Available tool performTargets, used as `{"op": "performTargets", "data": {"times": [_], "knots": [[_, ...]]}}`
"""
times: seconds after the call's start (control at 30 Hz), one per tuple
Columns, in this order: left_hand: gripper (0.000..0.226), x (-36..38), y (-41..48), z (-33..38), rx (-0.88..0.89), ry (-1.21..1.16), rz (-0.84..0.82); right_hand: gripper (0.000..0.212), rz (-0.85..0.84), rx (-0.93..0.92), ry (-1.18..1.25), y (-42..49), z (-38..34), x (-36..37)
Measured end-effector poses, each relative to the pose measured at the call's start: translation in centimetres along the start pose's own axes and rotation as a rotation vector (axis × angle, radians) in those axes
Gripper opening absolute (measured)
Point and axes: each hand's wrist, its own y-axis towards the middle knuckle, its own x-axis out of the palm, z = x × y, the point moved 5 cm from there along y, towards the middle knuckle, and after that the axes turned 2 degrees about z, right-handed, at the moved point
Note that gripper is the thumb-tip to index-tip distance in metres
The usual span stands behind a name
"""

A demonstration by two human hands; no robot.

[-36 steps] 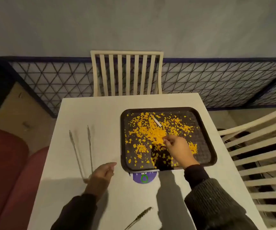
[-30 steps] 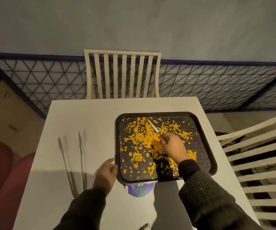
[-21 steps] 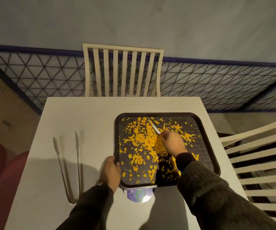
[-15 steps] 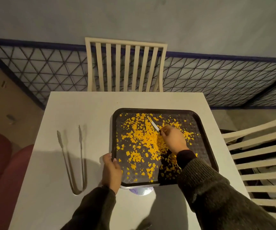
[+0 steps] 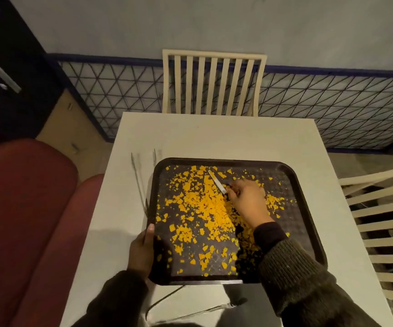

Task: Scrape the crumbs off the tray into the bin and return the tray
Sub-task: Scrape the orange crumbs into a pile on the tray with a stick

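One white table (image 5: 214, 138) carries all I am watching. On it the dark tray (image 5: 304, 227) sits toward the right edge and the near edge. It has slid or come up a bit since a moment ago. Its left rim now covers part of the tongs (image 5: 138, 180), which lay well apart from it before. My guess is that the tray is being picked up. The left hand (image 5: 142, 249) lay on the table beside the tray. Now it grips the tray's left rim close to its near corner, thumb on top, and I cannot see the fingers below. The right hand (image 5: 247, 199) is in the middle of the tray, fingers curled, pinching the end of a thin white stick (image 5: 215, 182). The orange crumbs (image 5: 204, 208) are all on the tray, thickest in the middle, so none have been tipped out yet. I see no bin, so I think the tray must be carried somewhere.
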Motion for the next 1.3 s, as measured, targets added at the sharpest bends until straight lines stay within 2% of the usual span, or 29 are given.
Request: {"op": "performTargets", "data": {"times": [0.27,0.47,0.7,0.83,0.97,1.07,1.17,1.3], "knots": [[0.036,-6.9,-7.7,-1.6,0.159,0.036,0.071,0.032,0.11,-0.016,-0.058,-9.8,-4.3,-1.3],[0.034,-10.5,-13.6,-4.5,0.218,0.02,-0.013,0.018,0.166,0.066,0.028,-17.5,-6.1,-0.6],[0.032,-16.4,-19.3,-11.1,0.202,0.005,-0.021,0.003,0.143,0.158,0.128,-28.6,-6.5,0.9],[0.03,-19.7,-22.4,-13.6,0.163,0.008,-0.015,0.013,0.18,0.169,0.102,-35.4,-5.4,0.6],[0.042,-22.3,-24.5,-15.5,0.163,0.049,0.005,0.008,0.142,0.175,0.061,-41.2,-3.9,0.2],[0.047,-23.8,-25.8,-17.4,0.142,0.089,0.044,0.018,0.118,0.117,0.076,-45.5,-3.6,0.4],[0.05,-24.7,-26.9,-18.8,0.087,0.1,0.09,0.009,0.042,-0.028,0.107,-49.7,-4.0,1.6],[0.049,-24.7,-28.9,-20.1,0.029,0.047,0.131,0.011,-0.079,-0.254,0.109,-53.6,-4.4,4.3]]}}
